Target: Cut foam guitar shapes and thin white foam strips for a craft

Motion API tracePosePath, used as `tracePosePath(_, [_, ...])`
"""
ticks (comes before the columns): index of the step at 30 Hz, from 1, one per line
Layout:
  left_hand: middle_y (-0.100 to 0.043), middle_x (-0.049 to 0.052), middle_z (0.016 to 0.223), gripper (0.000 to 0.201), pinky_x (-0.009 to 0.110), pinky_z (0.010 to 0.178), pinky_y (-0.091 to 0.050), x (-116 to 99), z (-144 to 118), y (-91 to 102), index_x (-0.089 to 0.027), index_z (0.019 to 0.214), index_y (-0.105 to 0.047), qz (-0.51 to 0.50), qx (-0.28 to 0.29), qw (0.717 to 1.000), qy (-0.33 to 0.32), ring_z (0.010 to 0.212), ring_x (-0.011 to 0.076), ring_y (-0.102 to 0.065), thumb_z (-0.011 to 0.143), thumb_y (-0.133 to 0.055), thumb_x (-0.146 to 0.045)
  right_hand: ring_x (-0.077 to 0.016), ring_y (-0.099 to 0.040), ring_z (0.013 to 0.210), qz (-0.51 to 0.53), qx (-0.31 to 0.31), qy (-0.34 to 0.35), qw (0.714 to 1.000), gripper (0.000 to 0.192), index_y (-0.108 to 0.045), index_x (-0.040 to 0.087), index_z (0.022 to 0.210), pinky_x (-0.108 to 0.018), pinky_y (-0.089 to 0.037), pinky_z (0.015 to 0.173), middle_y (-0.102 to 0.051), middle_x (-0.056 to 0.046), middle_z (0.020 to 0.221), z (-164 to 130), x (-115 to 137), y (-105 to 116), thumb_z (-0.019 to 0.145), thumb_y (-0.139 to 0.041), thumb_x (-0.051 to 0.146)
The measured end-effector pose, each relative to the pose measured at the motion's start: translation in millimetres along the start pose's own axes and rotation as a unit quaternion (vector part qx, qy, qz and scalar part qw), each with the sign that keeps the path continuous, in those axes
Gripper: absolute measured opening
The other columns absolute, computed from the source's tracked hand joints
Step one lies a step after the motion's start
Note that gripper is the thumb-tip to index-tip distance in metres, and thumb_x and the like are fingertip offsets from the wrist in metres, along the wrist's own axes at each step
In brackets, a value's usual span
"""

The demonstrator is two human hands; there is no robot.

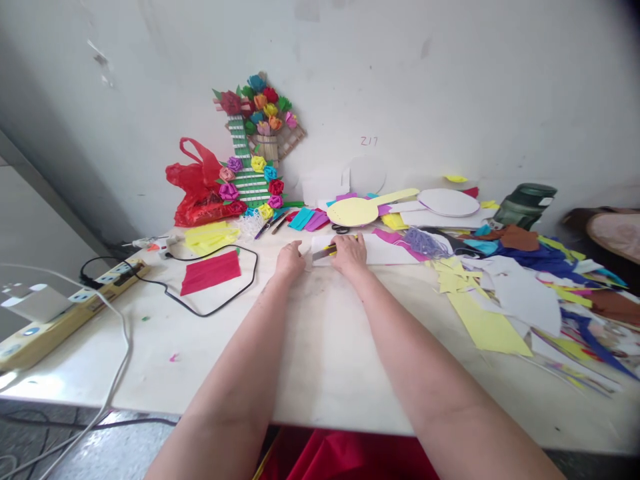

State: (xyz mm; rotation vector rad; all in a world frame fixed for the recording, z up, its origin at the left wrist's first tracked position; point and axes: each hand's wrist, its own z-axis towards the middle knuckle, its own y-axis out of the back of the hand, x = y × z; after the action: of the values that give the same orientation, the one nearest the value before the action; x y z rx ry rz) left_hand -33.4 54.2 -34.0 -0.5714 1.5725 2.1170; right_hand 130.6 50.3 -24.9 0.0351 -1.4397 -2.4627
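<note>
Both my arms reach forward over a white table (pixel 320 353). My right hand (pixel 350 253) lies on a white sheet of paper (pixel 390 250) with its fingers around a yellow and black tool (pixel 327 250), probably a utility knife. My left hand (pixel 290 259) rests with curled fingers on the table just left of the sheet's edge; it seems to hold nothing. Black-handled scissors (pixel 341 229) lie just beyond the sheet, below a yellow paddle-shaped paper cutout (pixel 357 210).
A paper-flower craft piece (pixel 255 153) leans on the wall beside a red plastic bag (pixel 200 187). A red paper sheet (pixel 210 272), a black cable (pixel 220 303) and a power strip (pixel 65 313) lie left. Coloured paper scraps (pixel 530 293) and a green bottle (pixel 525 205) fill the right.
</note>
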Motion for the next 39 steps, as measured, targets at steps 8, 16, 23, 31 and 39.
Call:
tracePosePath(8, [-0.063, 0.003, 0.066, 0.042, 0.025, 0.054, -0.044, 0, -3, 11.6, -0.013, 0.101, -0.063, -0.338, -0.022, 0.937, 0.087, 0.051, 0.0140, -0.056, 0.060, -0.057, -0.018, -0.0260, -0.045, 0.095, 0.045, -0.075, -0.012, 0.996, 0.035, -0.056, 0.016, 0.103, -0.038, -0.031, 0.084, -0.058, -0.011, 0.100, 0, 7, 7, 0.069, -0.053, 0.017])
tracePosePath(16, [-0.059, 0.005, 0.058, 0.022, 0.026, 0.049, -0.043, -2, -5, 12.6, -0.011, 0.076, -0.065, -0.374, -0.052, 0.923, 0.076, 0.048, 0.0141, -0.053, 0.062, -0.054, -0.023, -0.0271, -0.043, 0.096, 0.051, -0.111, -0.002, 0.993, 0.031, -0.054, 0.017, 0.107, -0.036, -0.032, 0.077, -0.056, -0.012, 0.101, 2, 19, 17, 0.077, -0.049, 0.019])
tracePosePath(23, [-0.068, 0.012, 0.086, 0.029, 0.032, 0.075, -0.046, -6, -12, 14.6, -0.012, 0.080, -0.069, -0.457, 0.073, 0.884, -0.056, 0.088, 0.0223, -0.060, 0.067, -0.058, -0.035, -0.0258, -0.044, 0.100, 0.076, -0.102, -0.005, 0.992, 0.030, -0.052, 0.014, 0.108, -0.034, -0.036, 0.081, -0.055, -0.013, 0.104, 2, 27, 20, 0.080, -0.048, 0.021])
tracePosePath(31, [-0.064, 0.005, 0.085, 0.048, 0.029, 0.074, -0.045, -20, -16, 16.7, -0.019, 0.108, -0.058, -0.580, 0.234, 0.779, -0.046, 0.082, 0.0182, -0.061, 0.060, -0.064, -0.021, -0.0181, -0.058, 0.087, 0.326, -0.056, -0.116, 0.936, 0.028, -0.056, 0.018, 0.101, -0.029, -0.044, 0.078, -0.064, -0.006, 0.094, 15, 37, 13, 0.078, -0.051, 0.033])
tracePosePath(39, [-0.051, 0.000, 0.054, 0.021, 0.024, 0.052, -0.040, -25, -18, 15.3, -0.013, 0.074, -0.056, -0.525, 0.239, 0.817, 0.002, 0.051, 0.0105, -0.050, 0.063, -0.067, -0.028, -0.0145, -0.060, 0.087, 0.417, -0.078, -0.096, 0.900, 0.032, -0.056, 0.016, 0.103, -0.024, -0.045, 0.079, -0.066, -0.005, 0.095, 15, 51, 18, 0.078, -0.049, 0.035])
